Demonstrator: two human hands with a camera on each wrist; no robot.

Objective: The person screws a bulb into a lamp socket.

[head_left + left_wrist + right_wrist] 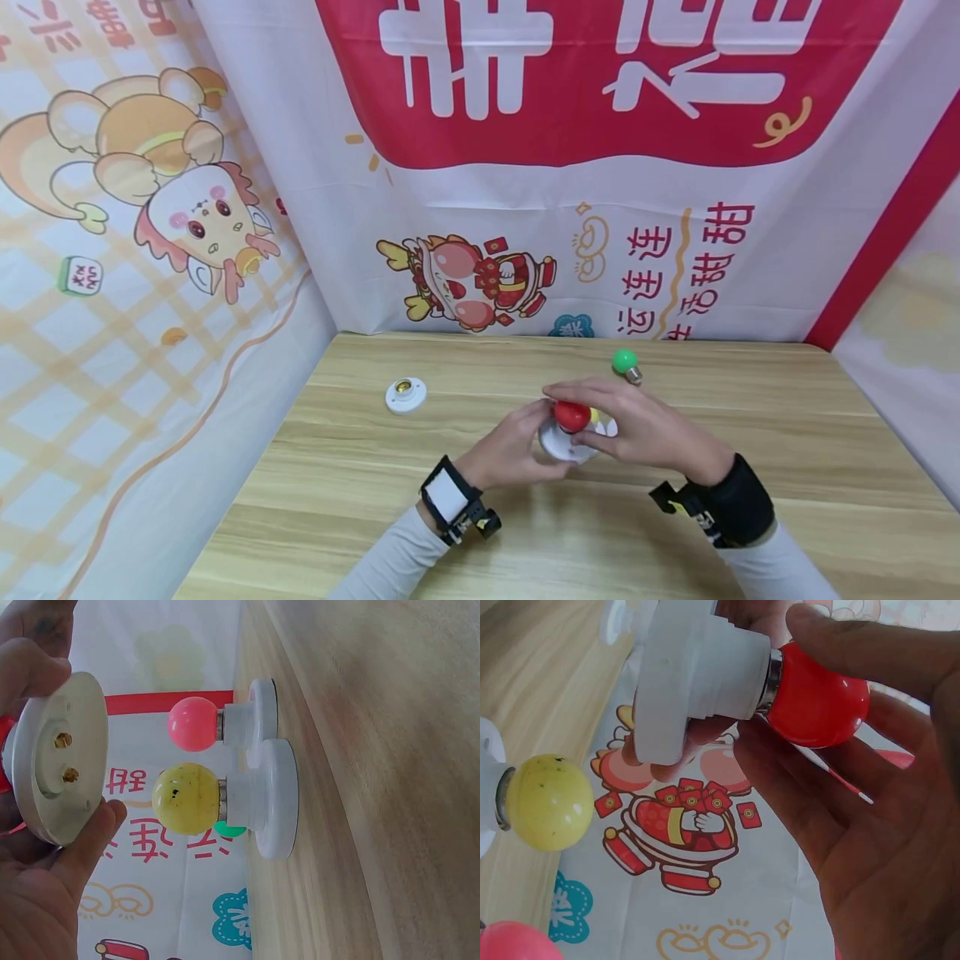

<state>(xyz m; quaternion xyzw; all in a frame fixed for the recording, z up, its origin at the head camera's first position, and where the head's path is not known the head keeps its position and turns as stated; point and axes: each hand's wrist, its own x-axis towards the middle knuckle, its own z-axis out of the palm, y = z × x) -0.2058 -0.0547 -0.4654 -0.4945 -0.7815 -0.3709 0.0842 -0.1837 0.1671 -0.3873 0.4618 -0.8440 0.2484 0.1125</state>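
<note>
My left hand (513, 446) grips a white round lamp holder (553, 442) by its rim, lifted off the table. A red light bulb (821, 697) sits in its socket, with a strip of metal cap showing between the two. Around this bulb curl the thumb and fingers of my right hand (648, 425). In the left wrist view the underside (82, 757) of the held lamp holder shows two brass screws. Beyond it stand a yellow bulb (186, 799) and a pink bulb (193, 724), each in a white holder on the table.
A green bulb (624, 361) with a metal cap lies on its side near the table's back edge. At the left rests a white lamp holder (406, 396) with no bulb in it. Printed cloth (480, 192) hangs behind the wooden table (337, 517) and along its sides.
</note>
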